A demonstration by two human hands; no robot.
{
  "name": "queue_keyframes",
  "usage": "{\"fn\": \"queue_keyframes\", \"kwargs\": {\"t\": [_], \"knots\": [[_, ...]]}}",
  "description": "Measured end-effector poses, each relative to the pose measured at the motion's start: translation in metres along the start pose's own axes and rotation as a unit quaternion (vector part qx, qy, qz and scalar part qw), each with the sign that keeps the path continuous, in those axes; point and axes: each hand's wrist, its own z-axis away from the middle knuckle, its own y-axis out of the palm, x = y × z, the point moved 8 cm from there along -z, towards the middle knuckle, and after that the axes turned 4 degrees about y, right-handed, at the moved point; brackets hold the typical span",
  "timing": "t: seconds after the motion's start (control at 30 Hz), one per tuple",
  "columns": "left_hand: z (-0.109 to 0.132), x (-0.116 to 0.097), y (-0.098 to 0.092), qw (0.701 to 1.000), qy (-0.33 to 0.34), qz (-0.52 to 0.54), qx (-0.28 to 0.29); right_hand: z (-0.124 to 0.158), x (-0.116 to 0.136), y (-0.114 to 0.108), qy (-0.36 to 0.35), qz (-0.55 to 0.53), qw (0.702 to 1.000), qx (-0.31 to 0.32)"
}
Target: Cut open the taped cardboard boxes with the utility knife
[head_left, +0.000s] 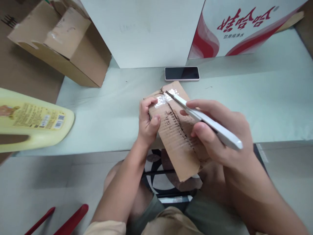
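A small brown cardboard box [178,140] is tilted over the table's front edge, above my lap. Shiny clear tape [160,101] crosses its far end, and a dark torn line runs down its top face. My left hand [148,124] is closed around the box's left side, thumb on top. In my right hand [220,130] is a white box cutter [207,122], gripped between thumb and fingers. Its dark blade points at the tape and appears to be at or just above it; actual contact I cannot tell.
Beyond the box a phone [182,73] lies on the pale green table [117,107]. White cartons [151,32] stand at the back, one with red lettering [246,23]. An open cardboard box [73,49] is at back left, a yellow bottle [36,120] at left.
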Motion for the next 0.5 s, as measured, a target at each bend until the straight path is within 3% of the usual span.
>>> {"fn": "queue_keyframes", "kwargs": {"t": [0.3,0.5], "knots": [[-0.0009,-0.0032,-0.0017,0.999,-0.003,0.045,-0.002,-0.0034,-0.0026,0.0099,0.014,0.048,0.998,0.023],[-0.0011,-0.002,0.0001,0.998,-0.006,0.059,-0.007,-0.0058,0.0041,0.0111,-0.018,0.09,0.996,0.02]]}}
